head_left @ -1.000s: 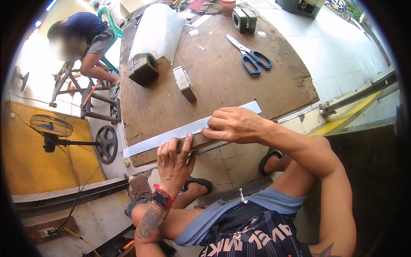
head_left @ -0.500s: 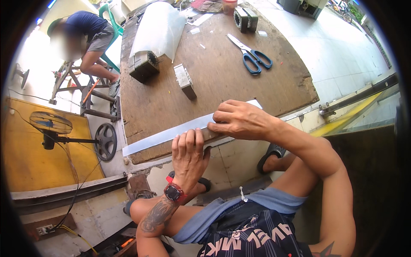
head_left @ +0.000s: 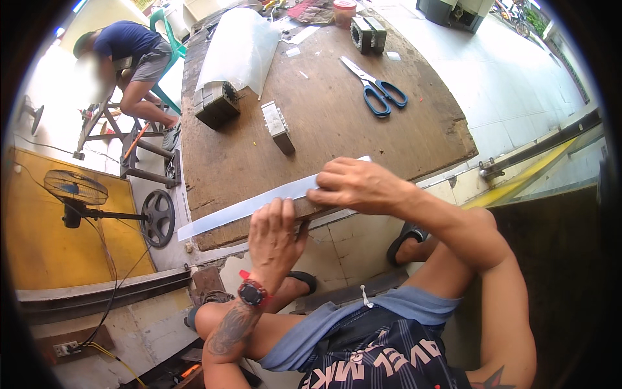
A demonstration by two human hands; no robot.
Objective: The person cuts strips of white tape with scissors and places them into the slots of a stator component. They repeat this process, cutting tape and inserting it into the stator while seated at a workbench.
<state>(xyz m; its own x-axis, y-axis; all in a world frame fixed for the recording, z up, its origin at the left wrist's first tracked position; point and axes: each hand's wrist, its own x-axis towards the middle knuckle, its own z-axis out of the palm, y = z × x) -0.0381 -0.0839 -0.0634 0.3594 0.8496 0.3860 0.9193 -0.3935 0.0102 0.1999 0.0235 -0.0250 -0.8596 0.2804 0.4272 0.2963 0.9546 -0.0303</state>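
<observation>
left hand (head_left: 275,236) is reaching up from the lower edge, fingers curling forward, back of hand facing the camera, wrist straight | right hand (head_left: 353,186) is lying palm down just above it, fingers pointing left, knuckles bent | right forearm is slanting in from the right, elbow bent
</observation>
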